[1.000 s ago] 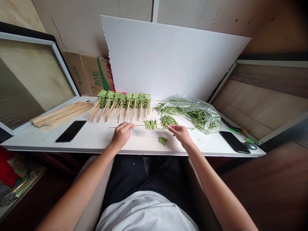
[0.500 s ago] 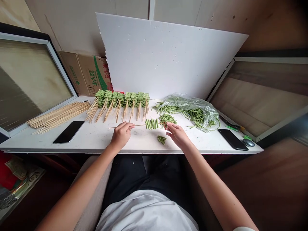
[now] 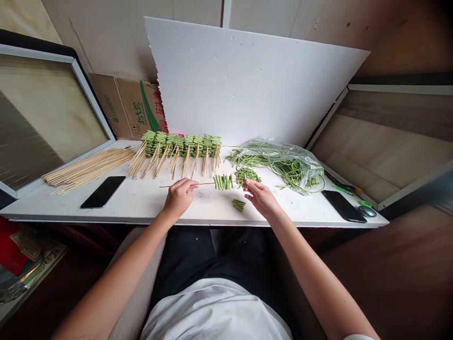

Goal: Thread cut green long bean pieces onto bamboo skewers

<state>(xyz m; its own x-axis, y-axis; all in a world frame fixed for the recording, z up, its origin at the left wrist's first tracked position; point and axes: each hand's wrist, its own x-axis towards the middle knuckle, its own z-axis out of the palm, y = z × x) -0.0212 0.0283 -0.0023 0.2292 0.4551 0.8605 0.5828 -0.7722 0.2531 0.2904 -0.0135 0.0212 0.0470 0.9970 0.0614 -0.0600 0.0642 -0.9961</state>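
Several cut green beans (image 3: 223,182) sit threaded on a bamboo skewer (image 3: 203,183), held between the hands: left hand (image 3: 180,198) closed around it, right hand (image 3: 262,198) pinching its far end. Carton (image 3: 129,109), eleven o'clock, reads 花生油.

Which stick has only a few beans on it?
The stick held in the left hand. The sticks in the long row have many more beans on them.
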